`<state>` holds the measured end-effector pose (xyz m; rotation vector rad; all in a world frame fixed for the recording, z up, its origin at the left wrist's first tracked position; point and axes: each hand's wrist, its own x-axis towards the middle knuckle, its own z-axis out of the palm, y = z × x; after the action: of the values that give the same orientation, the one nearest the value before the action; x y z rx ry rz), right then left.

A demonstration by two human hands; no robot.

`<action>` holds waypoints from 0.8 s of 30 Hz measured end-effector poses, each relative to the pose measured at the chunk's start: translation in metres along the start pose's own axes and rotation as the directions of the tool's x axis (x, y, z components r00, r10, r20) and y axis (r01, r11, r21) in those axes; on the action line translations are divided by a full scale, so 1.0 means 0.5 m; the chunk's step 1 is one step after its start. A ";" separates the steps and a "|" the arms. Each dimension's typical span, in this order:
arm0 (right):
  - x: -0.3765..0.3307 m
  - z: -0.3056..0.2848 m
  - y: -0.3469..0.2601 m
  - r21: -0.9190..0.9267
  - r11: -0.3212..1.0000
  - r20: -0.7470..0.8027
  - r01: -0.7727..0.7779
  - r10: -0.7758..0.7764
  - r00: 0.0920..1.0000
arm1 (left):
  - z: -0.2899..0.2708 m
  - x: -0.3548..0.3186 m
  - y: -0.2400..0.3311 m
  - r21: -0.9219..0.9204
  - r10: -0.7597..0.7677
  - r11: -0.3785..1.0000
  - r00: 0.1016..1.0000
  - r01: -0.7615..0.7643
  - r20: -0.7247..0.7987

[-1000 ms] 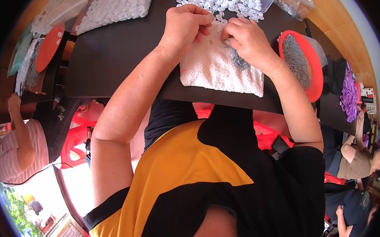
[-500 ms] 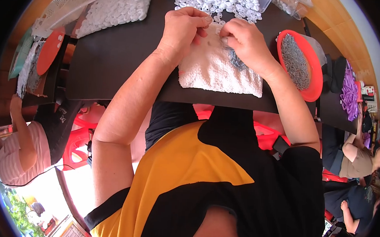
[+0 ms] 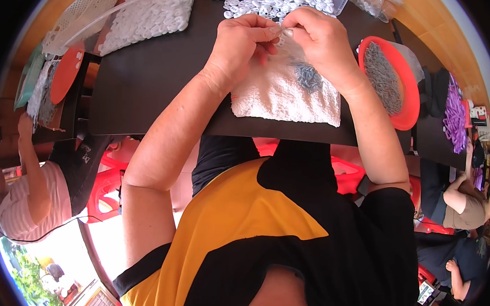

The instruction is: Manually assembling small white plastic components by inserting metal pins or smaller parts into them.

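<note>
The left hand and right hand meet fingertip to fingertip over the far half of the table, both pinched shut on a small pale piece held between them; it is too small to tell its shape. Just under the hands lies a white towel, spread flat near the table's near edge, with a little heap of grey metal parts on it, partly behind the right wrist.

Beyond the hands, along the far edge, a spread of white rings lies loose, and another batch sits in a clear bag toward the far left corner. At the right edge stands a red bowl full of grey parts, close to the right forearm. Off the left edge are a white basket and a red lid. Purple pieces lie on a second surface to the right.

Both forearms come up from the lower edge and converge, elbows out, wrists bent inward, the left hand's knuckles upward. The hands hide the towel's far edge. Other people sit at the left and right.
</note>
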<state>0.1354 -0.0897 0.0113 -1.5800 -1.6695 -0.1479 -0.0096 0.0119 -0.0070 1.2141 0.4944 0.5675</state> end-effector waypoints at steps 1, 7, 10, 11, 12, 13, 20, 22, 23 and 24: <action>-0.001 0.000 0.003 0.002 1.000 0.001 0.001 -0.001 1.000 | -0.002 0.000 0.000 -0.029 -0.006 1.000 1.000 0.007 0.005; -0.002 0.006 0.019 -0.402 0.893 0.093 0.202 -0.180 0.979 | 0.001 0.002 -0.003 -0.058 0.008 0.998 1.000 -0.008 0.008; -0.002 0.007 0.013 -0.421 0.884 0.095 0.204 -0.181 0.979 | 0.001 0.002 -0.002 -0.033 0.009 0.999 1.000 -0.009 0.003; -0.004 0.006 0.015 -0.314 0.934 0.053 0.170 -0.162 0.985 | 0.001 0.003 -0.002 -0.024 0.008 1.000 1.000 -0.008 0.001; -0.005 0.005 0.017 -0.202 0.970 0.014 0.138 -0.138 0.990 | 0.001 0.003 -0.002 -0.023 0.008 1.000 1.000 -0.008 0.000; -0.006 0.004 0.016 -0.201 0.970 0.014 0.138 -0.138 0.990 | 0.002 0.002 -0.001 -0.027 -0.001 1.000 1.000 0.001 0.001; -0.012 0.006 0.016 -0.016 1.000 0.010 0.008 -0.008 1.000 | 0.005 -0.002 0.000 -0.081 0.017 0.997 1.000 -0.018 -0.001; -0.014 0.008 0.015 -0.007 1.000 0.008 -0.008 0.008 1.000 | 0.005 -0.002 -0.002 -0.074 0.022 0.997 1.000 -0.022 0.001; -0.015 0.009 0.015 -0.013 1.000 0.010 -0.011 0.011 1.000 | 0.004 -0.001 -0.002 -0.067 0.027 0.997 1.000 -0.027 0.003; -0.016 0.009 0.015 -0.019 1.000 0.012 -0.013 0.013 1.000 | 0.005 -0.001 -0.002 -0.067 0.027 0.997 1.000 -0.027 0.003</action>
<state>0.1389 -0.0916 0.0003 -1.6084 -1.6711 -0.1475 -0.0085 0.0095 -0.0071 1.1588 0.4532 0.6001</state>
